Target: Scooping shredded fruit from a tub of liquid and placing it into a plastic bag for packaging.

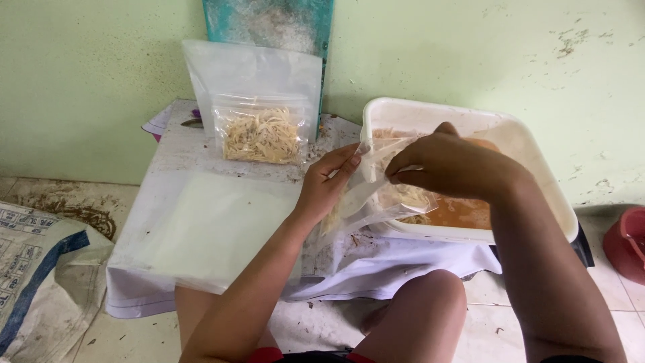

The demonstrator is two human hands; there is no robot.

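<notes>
- Your left hand (327, 180) pinched one side of a small clear bag (376, 195), with its fingers closed on the edge.
- Your right hand (447, 165) was closed on the other side, at the top of the bag.
- The bag had pale thin strips in it, and you held it just over the near rim of a white tub (537, 154).
- The tub sat on the right side of the table (201, 228) and had more strips and orange bits inside.
- A filled bag (262, 134) of the same strips stood at the back of the table, leaning on bigger clear bags (248, 67) by the green wall (87, 81).
- A red bucket (628, 245) stood on the floor at the right.
- A printed sack (33, 269) lay on the floor at the left.
</notes>
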